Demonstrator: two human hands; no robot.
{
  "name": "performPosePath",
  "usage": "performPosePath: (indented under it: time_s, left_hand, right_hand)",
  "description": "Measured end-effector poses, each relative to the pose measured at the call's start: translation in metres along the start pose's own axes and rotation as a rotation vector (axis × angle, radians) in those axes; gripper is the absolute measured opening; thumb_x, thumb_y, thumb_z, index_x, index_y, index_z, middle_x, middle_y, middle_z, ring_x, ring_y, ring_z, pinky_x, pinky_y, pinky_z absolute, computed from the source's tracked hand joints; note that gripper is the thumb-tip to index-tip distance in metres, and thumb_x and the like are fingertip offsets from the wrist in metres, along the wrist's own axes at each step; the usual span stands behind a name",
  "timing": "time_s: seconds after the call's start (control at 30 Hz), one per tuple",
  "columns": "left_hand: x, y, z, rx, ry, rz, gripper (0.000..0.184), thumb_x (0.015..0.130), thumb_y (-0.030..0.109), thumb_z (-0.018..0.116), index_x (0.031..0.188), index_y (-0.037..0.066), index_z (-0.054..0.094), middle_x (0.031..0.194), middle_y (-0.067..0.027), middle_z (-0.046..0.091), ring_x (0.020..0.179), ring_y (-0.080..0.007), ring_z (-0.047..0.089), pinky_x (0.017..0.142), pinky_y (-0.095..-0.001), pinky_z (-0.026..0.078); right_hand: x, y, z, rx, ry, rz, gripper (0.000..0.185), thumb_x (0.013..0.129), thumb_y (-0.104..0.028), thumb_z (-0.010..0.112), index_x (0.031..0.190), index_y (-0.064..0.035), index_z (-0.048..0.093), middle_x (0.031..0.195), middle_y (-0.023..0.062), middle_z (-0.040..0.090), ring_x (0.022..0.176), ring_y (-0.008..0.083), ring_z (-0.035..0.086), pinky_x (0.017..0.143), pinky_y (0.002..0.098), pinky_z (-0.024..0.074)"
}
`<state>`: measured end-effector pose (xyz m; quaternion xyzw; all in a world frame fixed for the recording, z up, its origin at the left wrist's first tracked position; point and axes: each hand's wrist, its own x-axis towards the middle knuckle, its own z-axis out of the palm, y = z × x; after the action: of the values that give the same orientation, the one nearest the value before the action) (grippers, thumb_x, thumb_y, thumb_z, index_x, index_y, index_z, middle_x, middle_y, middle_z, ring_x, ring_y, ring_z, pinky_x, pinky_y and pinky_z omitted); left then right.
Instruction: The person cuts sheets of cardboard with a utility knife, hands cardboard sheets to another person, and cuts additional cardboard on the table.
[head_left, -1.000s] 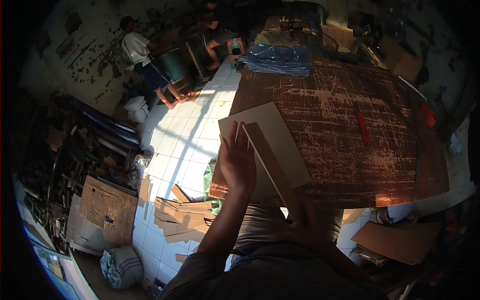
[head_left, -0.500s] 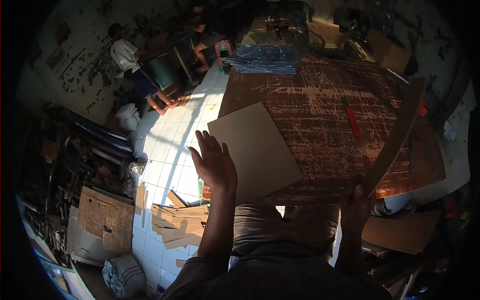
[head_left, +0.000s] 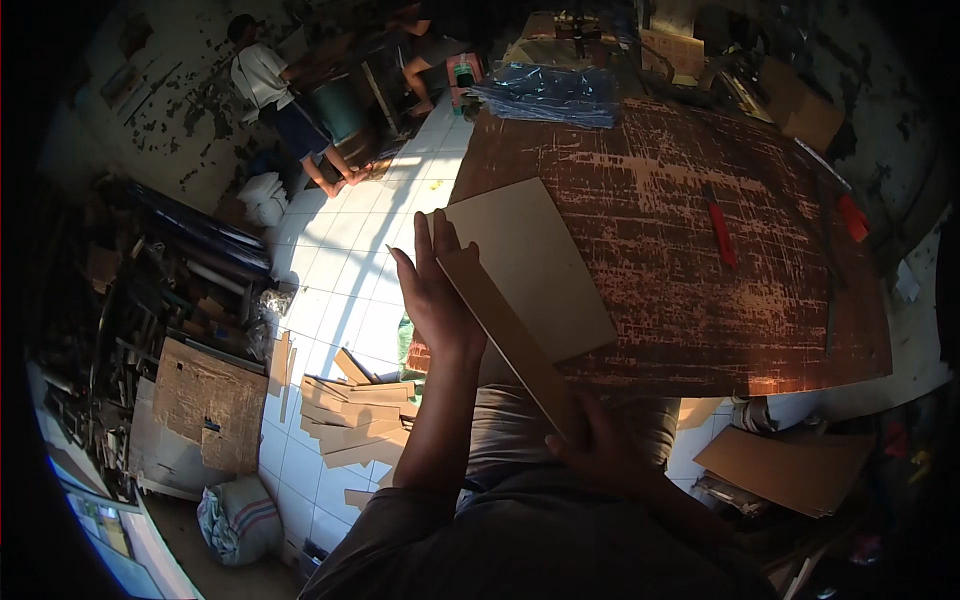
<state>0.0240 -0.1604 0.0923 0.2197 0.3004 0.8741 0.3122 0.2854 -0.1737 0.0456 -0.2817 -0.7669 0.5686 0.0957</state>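
A long narrow brown strip (head_left: 510,335) slants across the near side of the table. My right hand (head_left: 590,440) is closed around its lower end. The strip's upper end lies at the fingers of my left hand (head_left: 440,300), which is raised with its fingers stretched out. Whether the strip touches that palm I cannot tell. Beneath and beyond the strip, a pale square board (head_left: 545,260) lies on the scratched reddish-brown table (head_left: 660,310) at its left edge. A red-handled tool (head_left: 721,235) lies farther right on the table.
Clear plastic sheets (head_left: 550,95) are stacked at the table's far end. Cut cardboard strips (head_left: 355,415) lie on the tiled floor at left. Two people are at the back left, one in a white shirt (head_left: 262,76). Brown sheets (head_left: 790,465) sit at lower right.
Half a second ago the strip was out to the right in my right hand. It has since swung back left to my left hand, uncovering the table's right side.
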Motion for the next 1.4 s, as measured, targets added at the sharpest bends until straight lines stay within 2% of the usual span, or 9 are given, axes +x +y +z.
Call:
performPosePath:
  time_s: [0.13,0.27,0.33,0.5,0.73,0.83,0.93,1.2,1.4]
  left_hand:
    - [-0.032,-0.006,0.000,-0.078,-0.130,-0.210,0.086,0.104,0.064,0.039,0.161,0.003,0.017,0.158,-0.0219,0.035,0.147,-0.0337,0.034,0.120,-0.0491,0.030]
    - [-0.065,-0.005,-0.011,-0.041,-0.172,-0.305,0.069,0.106,0.051,0.048,0.152,0.002,0.036,0.144,-0.0200,0.053,0.136,-0.0316,0.051,0.114,-0.0484,0.040]
    - [-0.078,0.011,-0.005,0.310,-0.172,-0.318,0.054,0.106,0.034,0.054,0.142,-0.005,0.045,0.133,-0.0243,0.059,0.124,-0.0350,0.061,0.105,-0.0498,0.049]
    - [-0.079,0.051,-0.050,0.259,0.054,-0.129,0.032,0.103,0.014,0.056,0.130,-0.005,0.053,0.122,-0.0230,0.065,0.111,-0.0327,0.067,0.097,-0.0455,0.057]
    - [-0.081,0.158,-0.253,0.397,0.463,0.077,0.042,0.104,0.019,0.054,0.136,-0.009,0.052,0.126,-0.0205,0.066,0.115,-0.0314,0.066,0.100,-0.0415,0.053]
    - [-0.099,0.172,-0.326,0.936,1.303,0.089,0.067,0.097,0.036,0.068,0.152,0.006,0.042,0.132,-0.0175,0.063,0.131,-0.0312,0.054,0.109,-0.0533,0.038]
    - [-0.106,0.169,-0.335,1.011,1.109,0.372,0.059,0.099,0.030,0.066,0.148,0.005,0.045,0.131,-0.0168,0.065,0.128,-0.0291,0.056,0.107,-0.0481,0.041]
    - [-0.102,0.062,-0.113,1.219,0.001,-0.240,0.034,0.103,0.025,0.062,0.117,-0.005,0.067,0.098,-0.0135,0.073,0.083,-0.0169,0.070,0.072,-0.0304,0.054]
    - [-0.110,0.039,-0.081,1.395,-0.122,-0.204,0.036,0.098,0.018,0.070,0.124,-0.006,0.065,0.103,-0.0178,0.074,0.082,-0.0214,0.074,0.068,-0.0323,0.059]
  right_hand:
    - [0.013,-0.017,0.004,-0.086,0.371,-0.227,0.090,0.086,-0.038,0.081,0.153,-0.0043,0.031,0.137,0.0272,0.056,0.126,0.0428,0.059,0.101,0.0480,0.0503]
    - [0.032,-0.032,-0.002,0.026,0.302,-0.275,0.089,0.084,-0.026,0.083,0.155,-0.0068,0.032,0.146,0.0223,0.049,0.137,0.0341,0.049,0.112,0.0451,0.0409]
    - [0.041,-0.039,-0.005,-0.174,0.293,-0.437,0.083,0.085,-0.023,0.081,0.153,-0.0064,0.037,0.140,0.0191,0.053,0.129,0.0328,0.054,0.109,0.0446,0.0430]
    - [0.049,-0.043,-0.006,-0.020,0.182,-0.338,0.068,0.090,-0.026,0.077,0.147,-0.0072,0.046,0.126,0.0155,0.055,0.111,0.0263,0.059,0.090,0.0374,0.0509]
    - [0.064,-0.004,-0.035,-0.068,0.507,-0.184,0.046,0.098,-0.019,0.070,0.140,-0.0097,0.053,0.118,0.0097,0.059,0.094,0.0156,0.062,0.082,0.0326,0.0548]
    - [0.068,0.005,-0.048,-0.217,0.650,-0.146,0.046,0.099,-0.020,0.068,0.141,-0.0093,0.053,0.120,0.0122,0.060,0.100,0.0180,0.064,0.085,0.0352,0.0556]
    - [0.070,0.011,-0.056,-0.271,0.686,-0.084,0.047,0.101,-0.023,0.066,0.142,-0.0067,0.050,0.127,0.0184,0.061,0.112,0.0270,0.065,0.089,0.0403,0.0559]
    - [0.079,0.012,-0.044,-0.632,0.725,-0.164,0.050,0.098,-0.023,0.066,0.140,-0.0034,0.049,0.131,0.0222,0.057,0.122,0.0389,0.059,0.098,0.0482,0.0504]
    - [0.081,0.004,-0.035,-0.585,0.704,-0.184,0.054,0.095,-0.022,0.068,0.142,-0.0049,0.047,0.125,0.0218,0.059,0.114,0.0391,0.060,0.095,0.0490,0.0509]
